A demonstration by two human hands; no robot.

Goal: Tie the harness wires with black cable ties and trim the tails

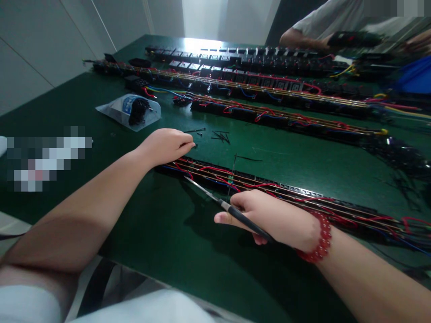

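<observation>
My left hand (168, 146) is closed in a pinch above the left end of the nearest black strip (269, 190), which carries brass-coloured rods and red and blue wires. A tiny dark bit shows at its fingertips, too small to name. My right hand (262, 215) grips a slim pointed tool with a silver blade and black handle (247, 220). Its tip points left, near the strip's front edge. A thin black cable tie (235, 163) stands up from the strip between my hands. Several loose cable ties (220, 137) lie behind it.
Several similar wired strips (286, 119) lie farther back on the green table (151, 233). A clear bag (129, 112) of black ties sits at left. Dark bundled plastic (400, 152) lies at right, near a blue object (415, 78). Another person's arm (303, 38) is across the table.
</observation>
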